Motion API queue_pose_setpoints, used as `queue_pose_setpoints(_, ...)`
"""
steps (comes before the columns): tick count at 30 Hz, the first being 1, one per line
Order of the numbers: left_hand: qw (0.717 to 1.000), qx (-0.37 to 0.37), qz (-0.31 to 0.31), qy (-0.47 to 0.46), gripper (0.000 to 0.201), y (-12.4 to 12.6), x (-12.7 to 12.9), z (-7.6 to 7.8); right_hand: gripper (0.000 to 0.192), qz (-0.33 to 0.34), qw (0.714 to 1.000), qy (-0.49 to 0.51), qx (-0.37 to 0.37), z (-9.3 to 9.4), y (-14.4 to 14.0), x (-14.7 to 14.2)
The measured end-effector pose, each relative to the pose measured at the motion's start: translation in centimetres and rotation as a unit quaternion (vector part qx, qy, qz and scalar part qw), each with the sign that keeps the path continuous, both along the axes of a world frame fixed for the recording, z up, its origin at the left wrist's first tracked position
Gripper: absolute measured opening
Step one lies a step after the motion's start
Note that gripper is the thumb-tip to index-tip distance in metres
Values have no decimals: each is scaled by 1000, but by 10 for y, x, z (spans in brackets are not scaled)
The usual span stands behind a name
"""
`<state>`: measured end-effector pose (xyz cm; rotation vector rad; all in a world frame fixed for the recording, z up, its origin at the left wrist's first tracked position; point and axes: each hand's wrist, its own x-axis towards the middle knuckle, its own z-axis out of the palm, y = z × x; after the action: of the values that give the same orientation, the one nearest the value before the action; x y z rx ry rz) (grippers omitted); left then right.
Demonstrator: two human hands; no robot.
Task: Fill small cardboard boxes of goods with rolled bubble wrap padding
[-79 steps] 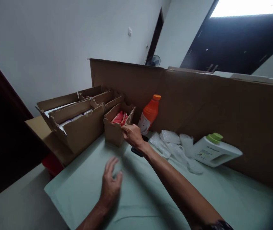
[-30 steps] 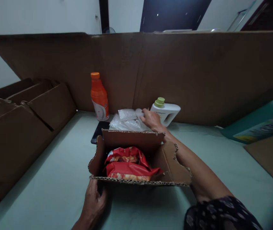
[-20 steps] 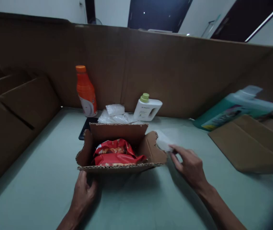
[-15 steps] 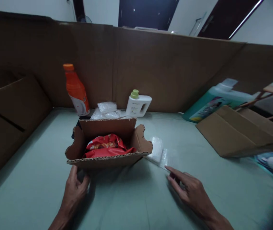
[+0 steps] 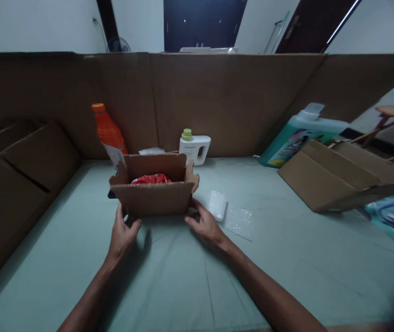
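A small open-topped cardboard box (image 5: 153,199) stands in front of me, its near wall facing me and its top edges cut unevenly. Inside it shows part of a shiny red packet (image 5: 152,179); the rest is hidden by the near wall. My left hand (image 5: 122,235) grips the box's lower left corner, with thumb and fingers around it. At the lower right corner, my right hand (image 5: 204,223) takes hold with the thumb in front and the fingers partly hidden. Just right of that hand lies a folded piece of bubble wrap (image 5: 217,205) on a flat sheet (image 5: 239,220).
Behind the box are an orange bottle (image 5: 109,131), a white bottle with a green cap (image 5: 194,148) and more bubble wrap (image 5: 151,151). A cardboard wall (image 5: 217,101) closes the back. Cardboard boxes (image 5: 20,184) flank the left; a teal jug (image 5: 297,136) and open box (image 5: 328,175) stand right.
My right hand has moved left from beside the bubble wrap onto the box's right corner. The box now shows more of its near wall and less of the red packet. The view has shifted.
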<state>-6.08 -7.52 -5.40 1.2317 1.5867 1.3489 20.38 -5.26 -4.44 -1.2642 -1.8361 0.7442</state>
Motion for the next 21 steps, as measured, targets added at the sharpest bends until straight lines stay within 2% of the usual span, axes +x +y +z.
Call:
queue_pose_setpoints(2,1000,9,-20,-3,90,14,-1,1,51,-36,998,-46,19,9,3,19)
queue_pose_setpoints(4,1000,2,-23,19,92,11,-3,-2,42,-114,987,-105,31,18,3,45)
queue_pose_setpoints(7,998,-27,-5,52,80,-25,-1,-13,49,-225,955,-194,-16,25,3,79)
queue_pose_setpoints(10,997,-48,-23,52,60,-68,8,-20,61,-247,920,-290,-91,22,5,84)
queue_pose_setpoints(13,997,-45,-60,36,52,-97,14,-21,57,-211,920,-317,-93,20,-4,58)
queue_pose_setpoints(16,995,-72,-68,18,58,-108,8,-19,55,-160,932,-325,-26,26,-36,16)
queue_pose_setpoints(17,995,-83,-62,16,61,-109,3,-18,57,-122,941,-316,9,30,-51,1)
queue_pose_setpoints(19,994,-96,-40,18,65,-112,-9,-13,61,7,962,-266,63,39,-78,-25)
queue_pose_setpoints(21,995,-94,-3,37,65,-113,-22,-5,57,151,970,-182,60,49,-97,-39)
